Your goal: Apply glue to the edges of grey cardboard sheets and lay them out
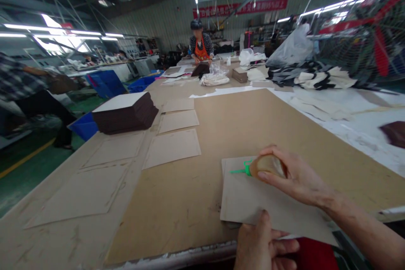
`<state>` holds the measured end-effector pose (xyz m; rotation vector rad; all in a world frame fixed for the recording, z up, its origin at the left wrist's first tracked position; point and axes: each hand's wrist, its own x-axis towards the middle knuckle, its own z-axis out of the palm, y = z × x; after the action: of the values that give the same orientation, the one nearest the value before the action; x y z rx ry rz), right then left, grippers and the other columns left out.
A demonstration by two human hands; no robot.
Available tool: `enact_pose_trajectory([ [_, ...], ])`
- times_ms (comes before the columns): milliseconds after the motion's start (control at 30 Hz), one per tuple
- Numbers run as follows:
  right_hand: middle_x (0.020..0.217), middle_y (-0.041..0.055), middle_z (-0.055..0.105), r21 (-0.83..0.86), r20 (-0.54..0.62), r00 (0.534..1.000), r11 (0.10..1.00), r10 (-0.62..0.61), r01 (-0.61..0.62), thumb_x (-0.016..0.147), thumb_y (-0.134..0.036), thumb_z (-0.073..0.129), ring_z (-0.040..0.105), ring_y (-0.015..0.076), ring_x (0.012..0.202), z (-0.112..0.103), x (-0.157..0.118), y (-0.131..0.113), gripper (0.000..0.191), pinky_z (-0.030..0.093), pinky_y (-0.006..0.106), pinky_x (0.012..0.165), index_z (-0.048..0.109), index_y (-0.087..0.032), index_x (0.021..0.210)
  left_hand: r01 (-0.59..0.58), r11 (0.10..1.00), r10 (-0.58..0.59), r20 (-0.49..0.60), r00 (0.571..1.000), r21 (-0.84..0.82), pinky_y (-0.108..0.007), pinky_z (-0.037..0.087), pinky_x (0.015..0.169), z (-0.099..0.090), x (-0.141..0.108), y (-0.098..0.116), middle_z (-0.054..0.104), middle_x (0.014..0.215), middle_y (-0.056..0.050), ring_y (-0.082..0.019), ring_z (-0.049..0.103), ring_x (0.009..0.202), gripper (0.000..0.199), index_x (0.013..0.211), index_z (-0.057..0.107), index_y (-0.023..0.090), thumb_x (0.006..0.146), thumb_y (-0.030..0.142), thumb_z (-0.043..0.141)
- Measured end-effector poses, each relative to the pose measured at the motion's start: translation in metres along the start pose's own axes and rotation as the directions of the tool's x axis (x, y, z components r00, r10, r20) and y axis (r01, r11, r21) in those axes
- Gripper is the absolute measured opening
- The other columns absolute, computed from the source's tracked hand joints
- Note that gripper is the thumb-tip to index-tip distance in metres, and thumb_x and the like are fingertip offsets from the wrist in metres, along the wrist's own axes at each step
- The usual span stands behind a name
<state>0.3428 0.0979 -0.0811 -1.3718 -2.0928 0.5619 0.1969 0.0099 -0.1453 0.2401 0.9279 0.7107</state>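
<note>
My right hand is wrapped round a squeeze glue bottle, which lies tilted with its thin green nozzle pointing left. The nozzle is over the far left part of a beige sheet of board; whether its tip touches I cannot tell. This sheet lies on more sheets at the table's near edge and sticks out past that edge. My left hand pinches the sheet's near edge, thumb on top and fingers below. Several similar sheets lie spread out to the left, some with narrow marks along their edges.
A tall stack of dark brown pieces stands at the table's left edge, above blue bins. Plastic bags and fabric scraps lie farther back. A person in an orange apron works at the far end; another person is at left.
</note>
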Motion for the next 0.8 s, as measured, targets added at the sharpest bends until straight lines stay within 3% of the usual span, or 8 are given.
enact_pose_trajectory([
  [67, 0.101, 0.0025, 0.059, -0.009, 0.006, 1.000, 1.000, -0.020, 0.021, 0.086, -0.041, 0.061, 0.056, 0.0215, 0.088, 0.000, 0.001, -0.002, 0.028, 0.042, 0.035, 0.076, 0.052, -0.024, 0.106, 0.002, 1.000, -0.002, -0.004, 1.000, 0.018, -0.019, 0.048, 0.046, 0.000, 0.001, 0.000, 0.067, 0.104, -0.020, -0.018, 0.069, 0.075, 0.043, 0.094, 0.058, 0.006, 0.092, 0.047, 0.045],
  [200, 0.101, -0.0008, 0.059, 0.074, 0.169, 0.981, 0.994, -0.091, 0.079, 0.085, -0.040, 0.063, 0.056, 0.0194, 0.089, -0.005, -0.004, -0.010, 0.028, 0.042, 0.032, 0.075, 0.053, -0.027, 0.107, -0.002, 0.999, 0.004, -0.054, 0.999, 0.049, -0.020, 0.048, 0.045, 0.000, 0.002, 0.001, 0.067, 0.106, -0.021, -0.018, 0.070, 0.072, 0.042, 0.095, 0.057, 0.005, 0.096, 0.041, 0.036],
  [267, 0.098, -0.0012, 0.060, 0.098, 0.197, 0.975, 0.992, -0.101, 0.083, 0.084, -0.041, 0.064, 0.056, 0.0190, 0.086, -0.007, -0.003, -0.010, 0.029, 0.042, 0.031, 0.073, 0.054, -0.027, 0.106, -0.001, 0.997, 0.006, -0.060, 0.998, 0.071, -0.020, 0.048, 0.044, 0.000, 0.002, 0.001, 0.068, 0.104, -0.021, -0.017, 0.070, 0.071, 0.042, 0.095, 0.057, 0.005, 0.097, 0.040, 0.033],
  [433, 0.092, -0.0001, 0.060, 0.002, 0.044, 0.998, 0.999, -0.034, 0.034, 0.083, -0.041, 0.062, 0.056, 0.0191, 0.080, -0.003, 0.022, 0.000, 0.027, 0.041, 0.032, 0.070, 0.054, -0.023, 0.102, 0.048, 0.989, -0.040, -0.060, 0.997, 0.141, -0.017, 0.045, 0.042, -0.001, 0.007, 0.002, 0.071, 0.083, -0.020, -0.015, 0.069, 0.062, 0.046, 0.102, 0.055, 0.004, 0.098, 0.041, 0.028],
  [567, 0.092, 0.0006, 0.059, -0.070, -0.029, 0.999, 0.997, -0.044, 0.042, 0.083, -0.038, 0.063, 0.056, 0.0190, 0.081, 0.001, 0.038, 0.005, 0.026, 0.040, 0.031, 0.070, 0.054, -0.021, 0.101, 0.035, 0.991, -0.026, -0.069, 0.997, 0.127, -0.021, 0.046, 0.043, -0.003, 0.011, 0.000, 0.072, 0.079, -0.018, -0.018, 0.069, 0.059, 0.046, 0.109, 0.051, 0.003, 0.097, 0.041, 0.029],
  [800, 0.089, 0.0002, 0.060, -0.040, 0.042, 0.998, 0.999, -0.035, 0.036, 0.083, -0.040, 0.064, 0.056, 0.0186, 0.077, -0.004, 0.038, 0.000, 0.028, 0.039, 0.030, 0.067, 0.054, -0.021, 0.101, 0.010, 0.992, 0.005, -0.112, 0.994, 0.127, -0.021, 0.048, 0.043, 0.000, 0.007, 0.001, 0.072, 0.086, -0.021, -0.019, 0.071, 0.064, 0.045, 0.108, 0.052, 0.000, 0.097, 0.039, 0.031],
])
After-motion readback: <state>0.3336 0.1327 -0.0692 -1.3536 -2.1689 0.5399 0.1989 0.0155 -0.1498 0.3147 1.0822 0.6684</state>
